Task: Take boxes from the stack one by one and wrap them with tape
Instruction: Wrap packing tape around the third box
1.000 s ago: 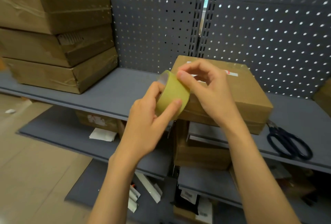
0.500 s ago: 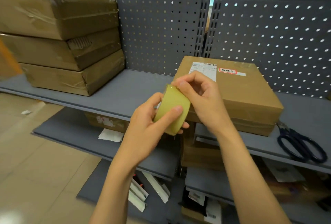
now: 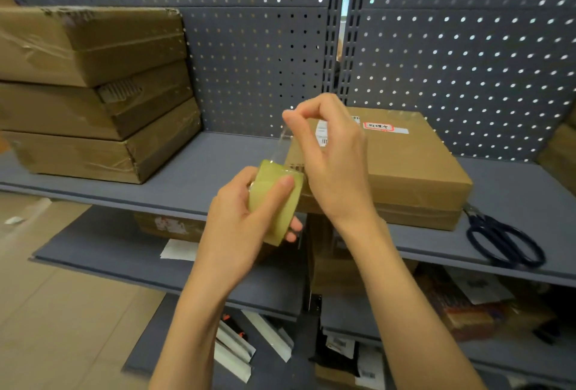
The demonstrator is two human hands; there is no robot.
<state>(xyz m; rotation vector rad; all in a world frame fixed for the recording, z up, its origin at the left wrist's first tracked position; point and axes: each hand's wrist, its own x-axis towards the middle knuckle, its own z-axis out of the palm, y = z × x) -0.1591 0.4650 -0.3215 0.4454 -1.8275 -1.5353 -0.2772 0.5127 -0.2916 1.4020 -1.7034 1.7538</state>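
Observation:
My left hand [image 3: 240,227] grips a roll of clear yellowish tape [image 3: 276,202] in front of the shelf. My right hand [image 3: 330,158] pinches the loose end of the tape strip [image 3: 282,146] and holds it up above the roll. Right behind my hands a single cardboard box [image 3: 414,171] with a white label and a red-bordered sticker lies flat on the grey shelf [image 3: 202,168]. A stack of three cardboard boxes [image 3: 93,93] covered in clear tape stands on the shelf at the left.
Black-handled scissors [image 3: 501,240] lie on the shelf to the right of the single box. A perforated grey back panel [image 3: 452,62] closes the shelf behind. Lower shelves [image 3: 124,252] hold more boxes, papers and packets. Another box edge [image 3: 561,155] shows at far right.
My right hand has risen from the roll, peeling a strip of tape upward. The left hand and roll have dropped slightly lower in front of the box.

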